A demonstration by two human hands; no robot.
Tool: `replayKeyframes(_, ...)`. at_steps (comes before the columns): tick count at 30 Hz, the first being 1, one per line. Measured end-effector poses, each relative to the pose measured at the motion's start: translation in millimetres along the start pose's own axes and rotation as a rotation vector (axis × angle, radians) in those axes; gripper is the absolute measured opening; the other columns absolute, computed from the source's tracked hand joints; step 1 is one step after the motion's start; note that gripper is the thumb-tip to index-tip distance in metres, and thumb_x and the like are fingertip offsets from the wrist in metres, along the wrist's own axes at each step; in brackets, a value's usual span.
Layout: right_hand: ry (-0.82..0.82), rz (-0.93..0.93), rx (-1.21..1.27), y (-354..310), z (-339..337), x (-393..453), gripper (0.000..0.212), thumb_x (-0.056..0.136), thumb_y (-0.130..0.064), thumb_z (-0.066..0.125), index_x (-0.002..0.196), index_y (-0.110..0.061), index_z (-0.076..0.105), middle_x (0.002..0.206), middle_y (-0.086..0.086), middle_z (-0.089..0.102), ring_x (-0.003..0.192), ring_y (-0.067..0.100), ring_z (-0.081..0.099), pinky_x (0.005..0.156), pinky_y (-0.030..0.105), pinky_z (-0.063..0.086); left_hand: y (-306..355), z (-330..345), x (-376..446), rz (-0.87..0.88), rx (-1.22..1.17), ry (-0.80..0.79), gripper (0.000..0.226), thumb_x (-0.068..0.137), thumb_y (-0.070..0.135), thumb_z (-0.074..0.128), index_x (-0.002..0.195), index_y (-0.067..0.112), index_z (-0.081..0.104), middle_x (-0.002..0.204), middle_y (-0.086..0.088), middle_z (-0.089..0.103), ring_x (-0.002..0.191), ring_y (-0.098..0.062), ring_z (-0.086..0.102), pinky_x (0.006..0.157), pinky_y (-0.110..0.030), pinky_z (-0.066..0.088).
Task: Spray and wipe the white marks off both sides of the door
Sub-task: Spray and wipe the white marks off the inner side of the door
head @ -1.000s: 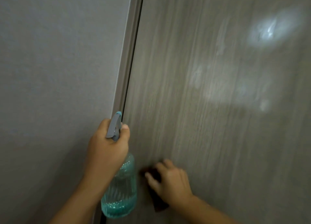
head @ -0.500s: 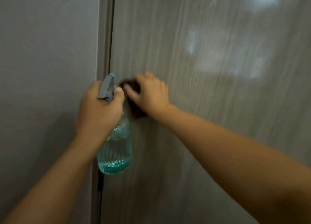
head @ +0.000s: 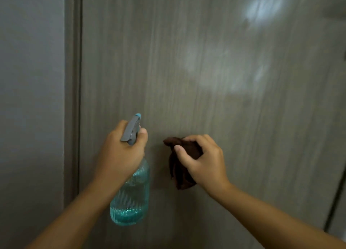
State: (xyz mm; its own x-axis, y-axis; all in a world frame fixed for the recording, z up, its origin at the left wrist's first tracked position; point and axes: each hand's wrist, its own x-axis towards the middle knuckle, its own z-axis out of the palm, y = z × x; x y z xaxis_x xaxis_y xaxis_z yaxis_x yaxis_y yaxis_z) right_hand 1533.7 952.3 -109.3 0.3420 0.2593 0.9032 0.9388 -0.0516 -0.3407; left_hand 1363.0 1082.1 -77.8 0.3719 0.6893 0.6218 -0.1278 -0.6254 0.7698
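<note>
Your left hand (head: 119,153) grips the bottle (head: 131,198); your right hand (head: 204,162) bunches the cloth (head: 179,168). Wiping this low may miss the pale marks (head: 215,71) above.

Glossy wood-grain door (head: 206,99), clear plastic spray bottle (head: 131,198), soft brown cloth (head: 184,166).

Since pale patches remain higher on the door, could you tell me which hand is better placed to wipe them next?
The right hand, probably: it already grips the brown cloth at the door, below the pale patches. The left hand is occupied holding the spray bottle.
</note>
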Motion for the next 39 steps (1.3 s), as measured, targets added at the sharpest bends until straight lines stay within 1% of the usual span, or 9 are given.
replayKeyframes(4, 0.008, 0.027, -0.016, 13.7, -48.2, 8.8, 0.022, 0.08, -0.046, 0.08, 0.092, -0.03, 0.073, 0.089, -0.014, 0.065, 0.088, 0.002, 0.065, 0.075, 0.014, 0.048, 19.3, 34.2, -3.6, 0.023, -0.076, -0.047, 0.012, 0.101, 0.026, 0.064, 0.09, 0.021, 0.061, 0.076, -0.001, 0.066, 0.06, -0.017, 0.073, 0.063, -0.039, 0.053)
replayKeyframes(8, -0.037, 0.092, -0.032, 23.9, -87.6, 12.4, 0.024, 0.076, -0.057, 0.074, 0.088, -0.037, 0.07, 0.088, -0.015, 0.065, 0.086, 0.005, 0.065, 0.071, 0.018, 0.05, 45.5, 63.4, -4.7, 0.012, -0.125, -0.112, 0.011, 0.101, 0.024, 0.065, 0.092, 0.019, 0.064, 0.077, -0.009, 0.066, 0.061, -0.016, 0.075, 0.061, -0.031, 0.047)
replayKeyframes(13, -0.051, 0.142, -0.095, 33.0, -115.8, 41.5, 0.019, 0.077, -0.05, 0.077, 0.087, -0.04, 0.065, 0.087, -0.017, 0.061, 0.083, 0.002, 0.062, 0.07, 0.023, 0.052, 88.6, 96.6, 10.3, 0.037, -0.186, -0.154, 0.01, 0.1, 0.027, 0.066, 0.092, 0.024, 0.064, 0.069, 0.009, 0.065, 0.063, -0.016, 0.076, 0.064, -0.03, 0.046)
replayKeyframes(19, -0.043, 0.148, -0.153, 43.5, -138.3, 78.5, 0.029, 0.075, -0.063, 0.055, 0.088, -0.038, 0.062, 0.085, -0.018, 0.058, 0.08, 0.004, 0.06, 0.07, 0.039, 0.054, 122.7, 116.9, 28.4, 0.096, -0.197, -0.149, 0.006, 0.099, 0.026, 0.069, 0.094, 0.025, 0.065, 0.076, 0.001, 0.068, 0.061, -0.014, 0.075, 0.061, -0.03, 0.048)
replayKeyframes(23, -0.055, 0.124, -0.138, 45.3, -146.5, 107.4, 0.031, 0.071, -0.064, 0.058, 0.082, -0.036, 0.062, 0.082, -0.017, 0.06, 0.077, 0.004, 0.061, 0.068, 0.04, 0.054, 133.1, 128.1, 41.2, 0.133, -0.214, -0.148, 0.005, 0.098, 0.023, 0.069, 0.095, 0.026, 0.066, 0.077, -0.002, 0.07, 0.061, -0.013, 0.075, 0.051, -0.021, 0.05)
replayKeyframes(29, -0.088, 0.057, -0.145, 35.7, -157.0, 154.3, 0.033, 0.069, -0.062, 0.064, 0.082, -0.032, 0.064, 0.079, -0.013, 0.059, 0.074, 0.008, 0.061, 0.065, 0.041, 0.053, 155.3, 137.5, 66.6, 0.213, -0.178, -0.186, 0.004, 0.094, 0.027, 0.069, 0.094, 0.03, 0.066, 0.074, 0.002, 0.072, 0.061, -0.012, 0.074, 0.055, -0.026, 0.055)
replayKeyframes(33, -0.163, 0.127, -0.16, 20.8, -167.1, 199.2, 0.033, 0.07, -0.062, 0.067, 0.083, -0.032, 0.064, 0.08, -0.012, 0.059, 0.076, 0.009, 0.061, 0.065, 0.041, 0.053, 183.1, 139.9, 96.1, 0.173, -0.178, -0.218, 0.008, 0.095, 0.03, 0.075, 0.096, 0.032, 0.067, 0.082, 0.003, 0.072, 0.066, -0.019, 0.074, 0.064, -0.043, 0.059)
replayKeyframes(36, -0.219, 0.214, -0.148, 10.5, -178.9, 229.7, 0.031, 0.072, -0.059, 0.071, 0.086, -0.032, 0.065, 0.083, -0.014, 0.058, 0.079, 0.008, 0.061, 0.065, 0.04, 0.053, 212.2, 139.5, 116.3, 0.118, -0.169, -0.249, 0.016, 0.089, 0.034, 0.07, 0.105, 0.036, 0.069, 0.096, 0.013, 0.075, 0.081, -0.008, 0.075, 0.075, -0.032, 0.061)
replayKeyframes(39, -0.282, 0.314, -0.128, -2.9, -195.0, 252.8, 0.032, 0.073, -0.061, 0.072, 0.089, -0.034, 0.066, 0.087, -0.017, 0.058, 0.082, 0.006, 0.061, 0.066, 0.034, 0.053, 243.5, 135.3, 128.2, 0.144, -0.073, -0.296, 0.024, 0.094, 0.038, 0.067, 0.116, 0.03, 0.068, 0.101, 0.015, 0.072, 0.091, -0.006, 0.072, 0.074, -0.021, 0.056)
